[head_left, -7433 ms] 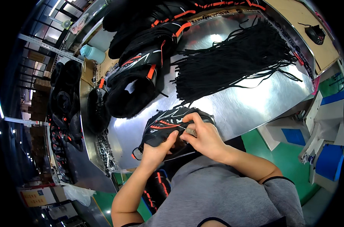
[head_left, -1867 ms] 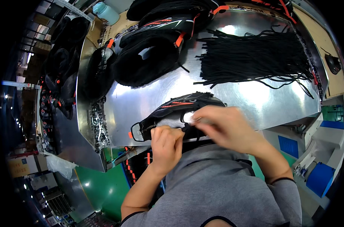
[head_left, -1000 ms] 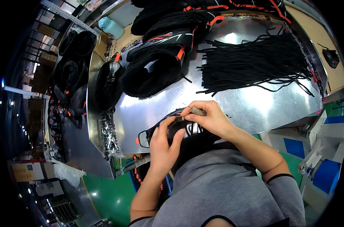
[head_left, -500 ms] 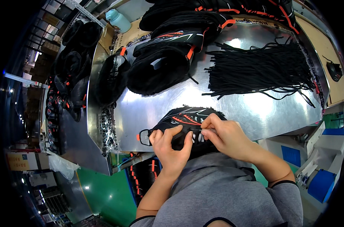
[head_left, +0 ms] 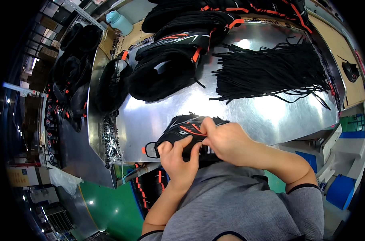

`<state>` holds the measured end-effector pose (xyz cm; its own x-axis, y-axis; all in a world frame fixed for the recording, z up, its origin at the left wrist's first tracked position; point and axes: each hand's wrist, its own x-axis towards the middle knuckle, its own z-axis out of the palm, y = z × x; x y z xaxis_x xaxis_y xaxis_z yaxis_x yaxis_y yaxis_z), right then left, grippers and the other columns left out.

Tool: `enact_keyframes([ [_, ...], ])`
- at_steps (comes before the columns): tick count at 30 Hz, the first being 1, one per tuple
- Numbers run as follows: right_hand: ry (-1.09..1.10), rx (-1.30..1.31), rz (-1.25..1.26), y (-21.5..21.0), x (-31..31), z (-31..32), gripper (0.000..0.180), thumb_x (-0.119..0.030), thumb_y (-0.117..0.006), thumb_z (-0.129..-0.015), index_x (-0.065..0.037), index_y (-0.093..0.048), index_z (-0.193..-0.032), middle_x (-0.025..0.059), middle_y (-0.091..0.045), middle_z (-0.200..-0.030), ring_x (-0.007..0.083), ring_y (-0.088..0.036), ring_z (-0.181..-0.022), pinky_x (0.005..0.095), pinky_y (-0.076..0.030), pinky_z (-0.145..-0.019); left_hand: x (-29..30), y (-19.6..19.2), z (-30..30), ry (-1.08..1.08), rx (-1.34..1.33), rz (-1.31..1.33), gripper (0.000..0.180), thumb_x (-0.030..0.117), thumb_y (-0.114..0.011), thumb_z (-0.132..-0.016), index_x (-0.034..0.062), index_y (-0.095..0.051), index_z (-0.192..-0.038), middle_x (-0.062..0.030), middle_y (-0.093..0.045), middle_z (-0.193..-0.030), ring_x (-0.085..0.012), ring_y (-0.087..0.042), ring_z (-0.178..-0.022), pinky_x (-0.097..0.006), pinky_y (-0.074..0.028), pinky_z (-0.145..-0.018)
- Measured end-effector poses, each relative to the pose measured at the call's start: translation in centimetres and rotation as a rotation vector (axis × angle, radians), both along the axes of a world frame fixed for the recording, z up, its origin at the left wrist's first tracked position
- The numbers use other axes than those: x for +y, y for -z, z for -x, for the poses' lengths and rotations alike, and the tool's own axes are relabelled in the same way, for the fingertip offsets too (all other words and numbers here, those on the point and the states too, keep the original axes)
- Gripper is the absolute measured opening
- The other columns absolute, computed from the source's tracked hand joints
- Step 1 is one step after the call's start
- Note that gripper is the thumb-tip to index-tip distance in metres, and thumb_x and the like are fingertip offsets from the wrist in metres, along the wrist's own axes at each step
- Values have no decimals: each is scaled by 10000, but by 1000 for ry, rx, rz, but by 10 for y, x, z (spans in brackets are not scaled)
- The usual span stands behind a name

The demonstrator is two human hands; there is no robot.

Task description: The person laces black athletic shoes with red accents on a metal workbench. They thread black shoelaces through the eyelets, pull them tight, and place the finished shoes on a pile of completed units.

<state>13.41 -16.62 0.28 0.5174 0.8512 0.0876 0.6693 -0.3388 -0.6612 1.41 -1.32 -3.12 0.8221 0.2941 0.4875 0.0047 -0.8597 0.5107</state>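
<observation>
A black shoe upper (head_left: 175,130) with orange and grey markings lies at the near edge of the metal table, close against my body. My left hand (head_left: 177,160) grips its near edge, with thumb and fingers bent round the material close to the heel loop. Over the middle of the upper, my right hand (head_left: 228,142) is closed in a pinch. Whatever sits between its fingertips is too small and dark to make out. Beyond the upper, to the right, lies a wide bundle of black laces (head_left: 270,72).
Fur-lined black shoe uppers (head_left: 162,78) are piled at the back left of the metal table (head_left: 266,120). More stand on a lower surface at left. A light blue bottle (head_left: 120,23) is at the far left; a small dark shoe piece (head_left: 350,71) lies on the right-hand board.
My right hand has moved a little left and turned, its pinched fingers now further over the upper. My left hand keeps its grip. The whole view has shifted slightly.
</observation>
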Motion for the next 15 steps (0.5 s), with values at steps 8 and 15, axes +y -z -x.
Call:
enact_keyframes([
  [8,-19,-233,100,14,18,10,302,-84,-579,-896,85,-447,-1109,183,-693,-796,320,-716,-708,392,-544,-547,-1,-11,-2,45,195,179,403,-30,-691,-772,25,-651,-1169,-94,-674,-1032,-323,-567,-808,-402,-431,-833],
  [15,356,94,-168,-1,-39,-20,135,-143,-624,-966,-44,-641,-1056,134,-717,-876,313,-715,-763,406,-551,-668,15,-12,-23,-75,306,821,454,24,-732,-860,42,-586,-1290,-133,-599,-1197,-159,-629,-1063,-284,-501,-949],
])
